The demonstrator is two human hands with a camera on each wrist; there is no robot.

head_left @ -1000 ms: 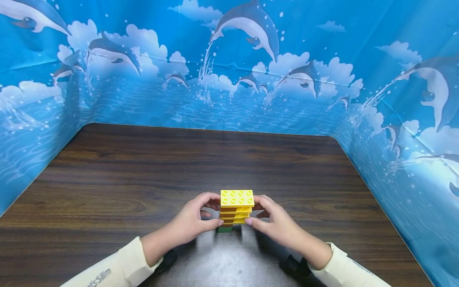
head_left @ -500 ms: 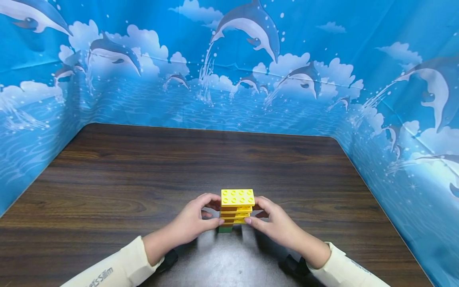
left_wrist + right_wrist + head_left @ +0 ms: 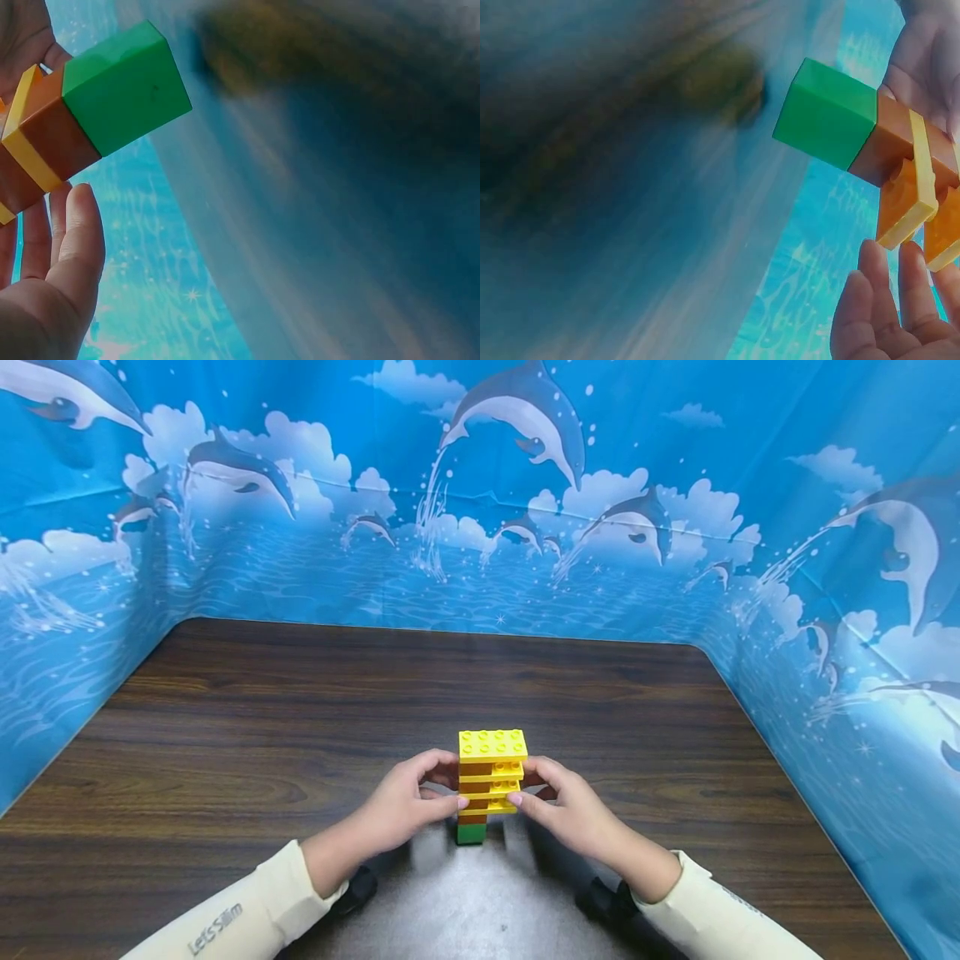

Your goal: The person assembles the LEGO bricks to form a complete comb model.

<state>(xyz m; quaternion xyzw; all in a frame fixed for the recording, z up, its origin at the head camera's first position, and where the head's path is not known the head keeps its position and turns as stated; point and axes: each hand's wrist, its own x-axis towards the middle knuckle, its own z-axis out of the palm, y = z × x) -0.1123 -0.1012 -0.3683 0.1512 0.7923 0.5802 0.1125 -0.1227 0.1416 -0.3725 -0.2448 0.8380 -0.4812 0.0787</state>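
A tower of toy building bricks (image 3: 492,747) stands upright between my two hands, with several yellow plates jutting to the right and brown bricks between them. At its foot is a green brick (image 3: 471,833), which the left wrist view shows with its underside raised from the table. My left hand (image 3: 408,802) grips the tower's left side, thumb in front and fingers behind. Gripping the right side is my right hand (image 3: 573,806), its thumb at the end of a lower yellow plate. In the right wrist view, orange-yellow plate ends (image 3: 904,202) stick out near the fingertips.
The dark wood-grain table (image 3: 300,710) carries a glossy reflection under the tower. A blue curtain printed with dolphins (image 3: 465,577) encloses its back and both sides. Dark wrist straps (image 3: 356,889) show below the cream sleeves.
Both hands have raised the brick tower slightly; its top sits higher in the head view and more of the green brick shows below. The grip looks the same.
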